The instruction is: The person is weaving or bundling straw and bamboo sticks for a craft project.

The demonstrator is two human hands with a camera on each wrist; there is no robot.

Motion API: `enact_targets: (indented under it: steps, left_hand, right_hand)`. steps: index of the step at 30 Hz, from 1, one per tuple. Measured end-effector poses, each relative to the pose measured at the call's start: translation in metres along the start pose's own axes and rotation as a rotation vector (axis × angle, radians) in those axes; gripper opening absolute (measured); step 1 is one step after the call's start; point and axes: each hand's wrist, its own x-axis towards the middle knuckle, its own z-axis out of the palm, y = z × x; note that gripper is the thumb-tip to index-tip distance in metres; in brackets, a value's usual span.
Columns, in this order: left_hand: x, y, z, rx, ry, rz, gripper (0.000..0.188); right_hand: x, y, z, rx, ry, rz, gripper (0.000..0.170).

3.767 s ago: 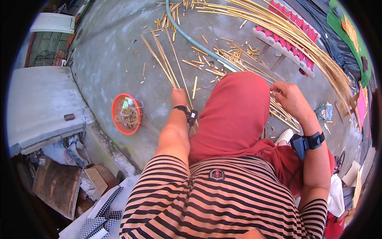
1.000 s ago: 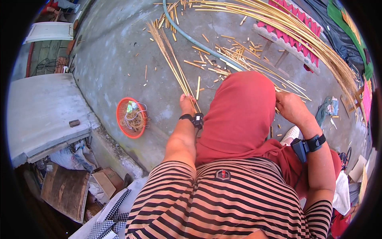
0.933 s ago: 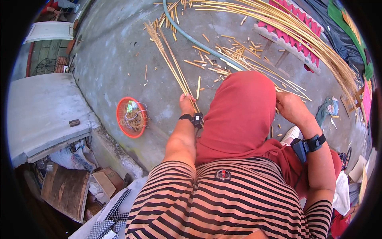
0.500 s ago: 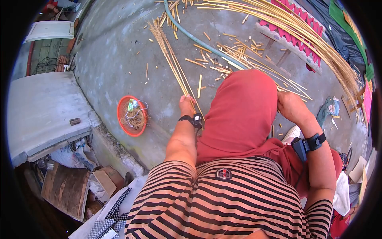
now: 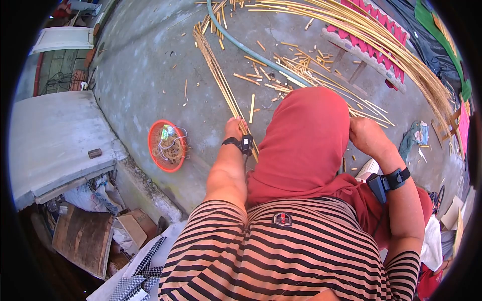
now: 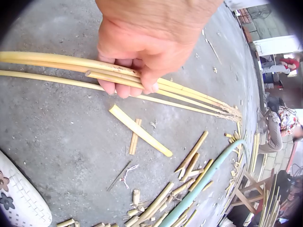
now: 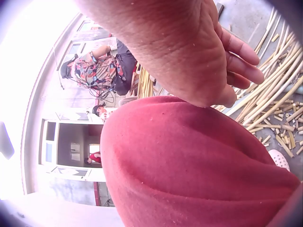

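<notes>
My left hand [image 6: 149,42] grips several long yellow stalks [image 6: 45,58], fingers curled under them and thumb pressing one whose cut end shows beside the hand. In the head view their thin, brushy tips [image 5: 202,42] point forward, close together above the concrete floor. A loose cut piece [image 6: 140,130] lies below that hand. My right hand [image 7: 203,61] is beside the raised knee in red trousers [image 7: 184,151], its fingers loosely bent with nothing between them. Beyond its fingers lies a heap of long stalks [image 7: 277,80], partly covered by the hand.
A green hose [image 5: 243,45] curves across the floor among scattered short pieces [image 5: 321,62]. An orange basket [image 5: 151,135] stands at the left. At upper right, a long stalk bundle [image 5: 381,35] rests across a low bench with pink cloth [image 5: 346,39]. Other people sit farther off.
The stalks in my left hand, spread apart earlier, have drawn together into a narrower bunch, their tips shifting right. The left wrist has turned a little; the right hand stays by the knee.
</notes>
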Motion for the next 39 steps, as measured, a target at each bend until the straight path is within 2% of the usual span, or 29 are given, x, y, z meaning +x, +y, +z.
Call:
enact_targets:
  steps: [4, 7, 10, 13, 16, 19, 25, 28, 31, 37, 39]
  left_hand:
    - [0.007, -0.001, 0.005, 0.183, 0.238, -0.016, 0.009]
    - [0.038, -0.013, -0.007, 0.358, 0.434, 0.13, 0.016]
    - [0.033, -0.001, -0.008, 1.008, 0.53, 0.226, 0.026]
    - [0.003, 0.001, 0.0, 1.115, 0.628, 0.56, 0.035]
    - [-0.026, 0.004, 0.014, 1.197, 0.608, 0.827, 0.034]
    - [-0.039, 0.009, 0.029, 1.416, 0.518, 0.793, 0.033]
    - [-0.045, 0.005, 0.046, 1.516, 0.461, 0.681, 0.027]
    - [-0.038, 0.003, 0.043, 1.533, 0.455, 0.696, 0.033]
    - [-0.035, -0.001, 0.042, 1.442, 0.489, 0.743, 0.024]
    - [-0.017, -0.001, 0.029, 1.344, 0.449, 0.873, 0.028]
    - [-0.013, -0.001, 0.025, 1.29, 0.461, 0.847, 0.027]
  right_hand:
    - [-0.001, 0.004, 0.003, 0.016, 0.019, -0.016, 0.021]
    - [-0.001, 0.003, 0.003, 0.022, 0.018, -0.009, 0.021]
    - [-0.001, 0.004, 0.004, 0.032, 0.012, -0.008, 0.02]
    - [0.0, 0.007, 0.007, 0.028, 0.006, -0.02, 0.019]
    - [-0.001, 0.006, 0.006, 0.019, -0.003, -0.014, 0.019]
    - [-0.001, 0.004, 0.004, 0.016, -0.012, -0.003, 0.019]
    - [-0.001, 0.005, 0.006, 0.021, -0.006, -0.011, 0.021]
    - [-0.002, 0.004, 0.006, 0.013, -0.014, 0.002, 0.022]
    - [-0.002, 0.005, 0.008, 0.012, -0.016, 0.008, 0.022]
    - [-0.001, 0.006, 0.009, 0.006, -0.039, 0.018, 0.021]
    - [-0.001, 0.006, 0.008, 0.003, -0.046, 0.016, 0.021]
